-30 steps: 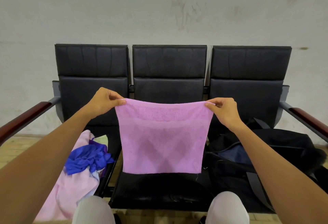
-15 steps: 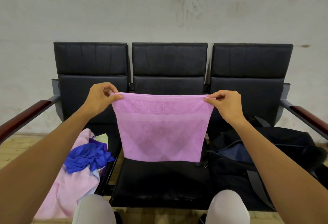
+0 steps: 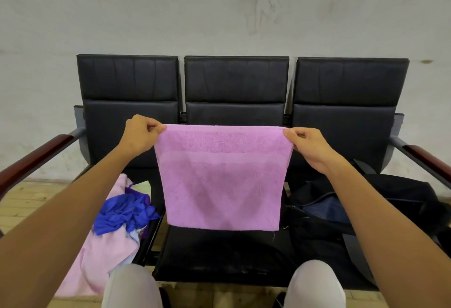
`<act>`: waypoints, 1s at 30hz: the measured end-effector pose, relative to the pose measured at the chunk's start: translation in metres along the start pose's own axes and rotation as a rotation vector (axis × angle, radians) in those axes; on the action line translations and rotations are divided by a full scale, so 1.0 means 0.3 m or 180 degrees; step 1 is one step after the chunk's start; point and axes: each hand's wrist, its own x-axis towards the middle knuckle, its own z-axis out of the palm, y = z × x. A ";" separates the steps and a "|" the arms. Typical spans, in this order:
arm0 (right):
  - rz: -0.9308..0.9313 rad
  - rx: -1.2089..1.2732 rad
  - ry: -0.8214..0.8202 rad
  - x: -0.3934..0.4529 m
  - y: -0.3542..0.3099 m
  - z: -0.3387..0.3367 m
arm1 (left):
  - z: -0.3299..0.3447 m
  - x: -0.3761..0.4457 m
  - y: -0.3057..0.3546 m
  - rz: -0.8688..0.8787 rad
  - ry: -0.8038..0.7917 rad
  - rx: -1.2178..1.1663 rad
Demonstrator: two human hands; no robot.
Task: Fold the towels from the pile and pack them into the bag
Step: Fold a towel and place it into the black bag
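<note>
A purple-pink towel [image 3: 222, 178] hangs flat in the air above the middle seat, folded over along its top edge. My left hand [image 3: 140, 137] pinches its upper left corner and my right hand [image 3: 310, 146] pinches its upper right corner. On the left seat lies the pile: a crumpled blue towel [image 3: 122, 212] on top of a pale pink towel [image 3: 100, 259]. A black bag [image 3: 346, 215] lies unzipped on the right seat, its dark blue lining showing.
A row of three black padded seats [image 3: 234, 254] stands against a pale wall, with wooden armrests at the left [image 3: 31, 159] and right [image 3: 427, 159] ends. My knees in light trousers [image 3: 131, 288] are at the bottom edge. The floor is wooden.
Both hands have lifted the towel higher and pulled its top edge taut and level. Its lower edge now hangs clear above the middle seat.
</note>
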 end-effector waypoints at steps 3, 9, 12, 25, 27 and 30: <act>0.0171 0.0245 0.0194 -0.003 0.008 0.008 | -0.004 0.001 0.005 -0.0450 -0.0376 -0.0461; 0.0233 0.0981 0.0107 -0.038 -0.039 0.061 | -0.005 -0.024 0.089 -0.1111 -0.0655 -0.1949; 0.0215 0.1063 -0.0067 -0.037 -0.080 0.080 | -0.013 -0.037 0.134 -0.1001 -0.0968 -0.2183; 0.0252 0.1019 -0.1413 -0.079 -0.206 0.235 | 0.033 -0.111 0.353 -0.0229 -0.2430 -0.2315; 0.0256 0.1162 -0.1437 -0.086 -0.214 0.239 | 0.025 -0.118 0.360 -0.0072 -0.2620 -0.2291; 0.0189 0.1243 -0.1423 -0.092 -0.214 0.230 | 0.018 -0.125 0.351 0.0178 -0.2558 -0.2064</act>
